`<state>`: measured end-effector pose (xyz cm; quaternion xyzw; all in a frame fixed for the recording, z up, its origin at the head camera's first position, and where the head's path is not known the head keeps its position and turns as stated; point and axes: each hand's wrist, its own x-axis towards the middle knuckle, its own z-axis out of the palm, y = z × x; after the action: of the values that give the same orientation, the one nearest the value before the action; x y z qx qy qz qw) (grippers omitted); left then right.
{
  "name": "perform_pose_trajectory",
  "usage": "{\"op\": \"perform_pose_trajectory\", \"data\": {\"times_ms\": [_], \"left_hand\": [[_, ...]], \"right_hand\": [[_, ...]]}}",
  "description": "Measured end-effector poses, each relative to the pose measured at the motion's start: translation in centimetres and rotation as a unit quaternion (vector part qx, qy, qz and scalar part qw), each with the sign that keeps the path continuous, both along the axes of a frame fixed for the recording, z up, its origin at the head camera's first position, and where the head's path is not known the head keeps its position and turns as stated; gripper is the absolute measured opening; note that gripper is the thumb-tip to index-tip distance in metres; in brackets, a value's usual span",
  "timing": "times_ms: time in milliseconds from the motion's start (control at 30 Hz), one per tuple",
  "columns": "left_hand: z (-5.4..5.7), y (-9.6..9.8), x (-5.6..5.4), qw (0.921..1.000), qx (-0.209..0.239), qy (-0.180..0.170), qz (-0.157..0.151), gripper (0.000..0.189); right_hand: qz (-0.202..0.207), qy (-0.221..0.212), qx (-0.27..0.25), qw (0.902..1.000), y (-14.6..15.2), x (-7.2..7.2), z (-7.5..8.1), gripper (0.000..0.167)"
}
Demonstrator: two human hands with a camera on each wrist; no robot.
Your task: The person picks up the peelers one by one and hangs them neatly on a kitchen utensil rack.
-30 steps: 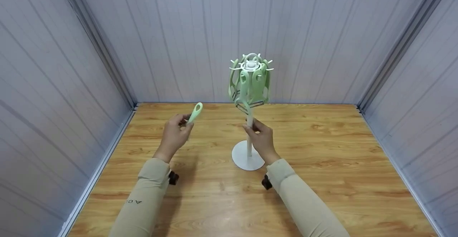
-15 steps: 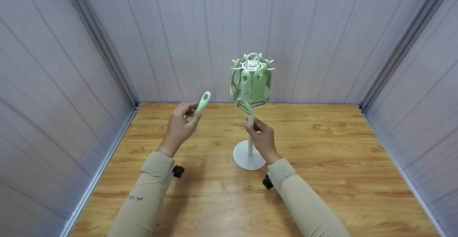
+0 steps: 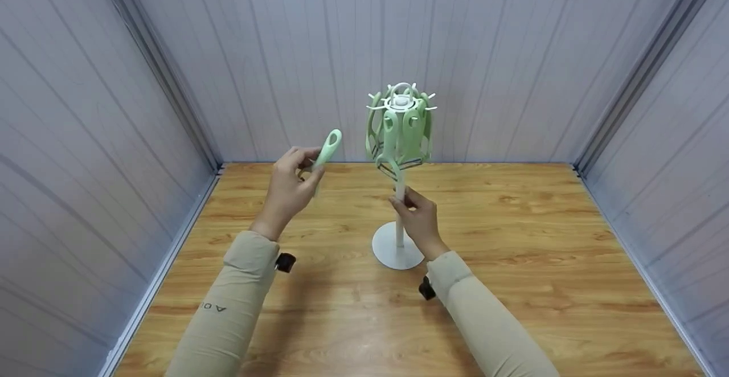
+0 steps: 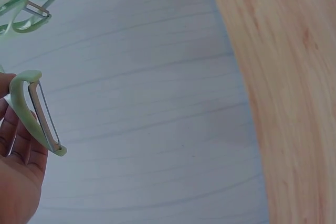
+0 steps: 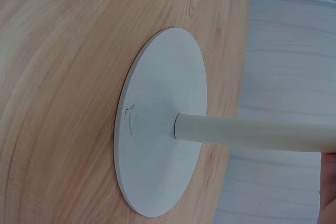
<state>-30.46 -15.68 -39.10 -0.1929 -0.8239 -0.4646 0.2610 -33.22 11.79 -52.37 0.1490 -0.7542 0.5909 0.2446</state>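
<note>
My left hand (image 3: pixel 292 180) holds a light green peeler (image 3: pixel 329 147) up in the air, its looped handle end pointing up and toward the rack. The left wrist view shows that peeler's (image 4: pixel 29 111) Y-shaped head with a metal blade, pinched by thumb and fingers. A white rack (image 3: pixel 402 102) with short hooks around its top stands upright, several green peelers (image 3: pixel 411 135) hanging from it, blades down. With thumb and fingers my right hand (image 3: pixel 418 217) grips the white pole below them. In the right wrist view the pole (image 5: pixel 252 132) rises from a round white base (image 5: pixel 157 124).
The rack stands on a wood-grain table (image 3: pixel 512 263). Panelled walls (image 3: pixel 285 52) enclose the table at the back and both sides. Each wrist carries a small black camera (image 3: pixel 285 262).
My left hand has risen and moved slightly right with the peeler, closer to the rack. The right hand stays on the pole, and the rack stays in place.
</note>
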Motion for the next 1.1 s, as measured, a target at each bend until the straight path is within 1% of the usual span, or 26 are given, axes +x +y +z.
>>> {"op": "perform_pose_trajectory", "data": {"times_ms": [233, 433, 667, 900, 1033, 1100], "left_hand": [[1.3, 0.9, 0.1, 0.9991, 0.009, 0.035, -0.023, 0.028], [2.3, 1.7, 0.2, 0.9977, 0.022, 0.051, -0.039, 0.027], [3.5, 2.8, 0.2, 0.9965, 0.025, 0.065, -0.047, 0.028], [4.0, 3.9, -0.1, 0.9944, 0.041, 0.079, -0.057, 0.027], [4.3, 4.5, -0.2, 0.9944, 0.042, 0.078, -0.058, 0.027], [4.5, 4.7, -0.3, 0.9949, 0.04, 0.072, -0.057, 0.027]], "right_hand": [[-0.001, 0.002, 0.004, 1.0, 0.0, 0.0, 0.2, 0.016], [-0.003, 0.007, 0.004, 1.0, -0.1, 0.1, 0.1, 0.018], [-0.011, 0.007, 0.008, 0.9999, 0.0, -0.1, 0.0, 0.013], [-0.012, 0.002, 0.019, 0.9997, 0.0, 0.0, 0.1, 0.015], [-0.012, 0.006, 0.018, 0.9997, 0.1, 0.0, 0.0, 0.015], [-0.011, 0.007, 0.017, 0.9998, 0.1, -0.1, 0.0, 0.015]]}}
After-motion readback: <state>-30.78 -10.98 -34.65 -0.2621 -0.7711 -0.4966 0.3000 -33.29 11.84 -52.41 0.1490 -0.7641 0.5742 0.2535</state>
